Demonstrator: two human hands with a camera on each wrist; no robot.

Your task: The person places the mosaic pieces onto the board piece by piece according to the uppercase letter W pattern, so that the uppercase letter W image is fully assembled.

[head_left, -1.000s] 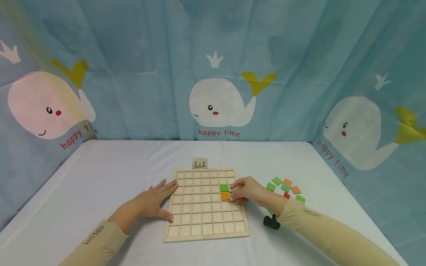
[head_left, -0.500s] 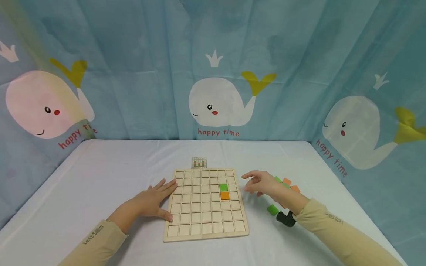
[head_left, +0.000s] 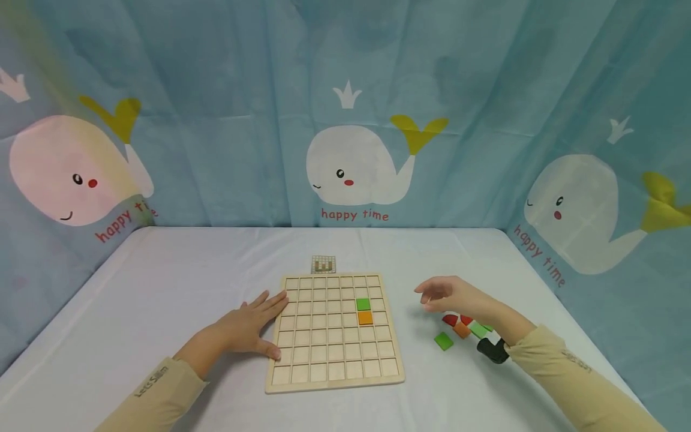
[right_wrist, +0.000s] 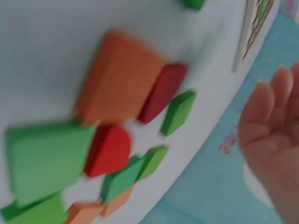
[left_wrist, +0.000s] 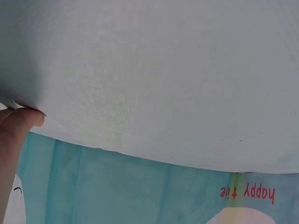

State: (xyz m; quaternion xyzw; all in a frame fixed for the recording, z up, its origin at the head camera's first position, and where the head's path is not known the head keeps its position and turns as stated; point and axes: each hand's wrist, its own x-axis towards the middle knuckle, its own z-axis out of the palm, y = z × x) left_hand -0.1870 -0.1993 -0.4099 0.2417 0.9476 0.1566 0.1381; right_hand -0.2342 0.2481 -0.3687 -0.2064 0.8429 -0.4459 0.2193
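A wooden grid board (head_left: 308,339) lies on the white table, with one green tile (head_left: 363,304) and one orange tile (head_left: 365,318) in neighbouring cells near its right side. My left hand (head_left: 249,327) rests with spread fingers against the board's left edge. In the left wrist view only some fingers (left_wrist: 18,130) show. To the right of the board, my right hand (head_left: 456,297) hovers with loosely bent fingers and holds nothing. Below and beyond it lie loose tiles, among them a green tile (head_left: 444,341), an orange tile (right_wrist: 121,79) and a red piece (right_wrist: 110,149). The hand partly hides the pile in the head view.
A small card (head_left: 323,264) with a grid pattern lies just behind the board. A black wrist device (head_left: 492,350) is on my right wrist. A blue curtain (head_left: 227,120) with printed whales hangs behind the table.
My right hand has left the orange tile on the board and moved right, over the loose tiles. My left hand has stayed on the board's edge.
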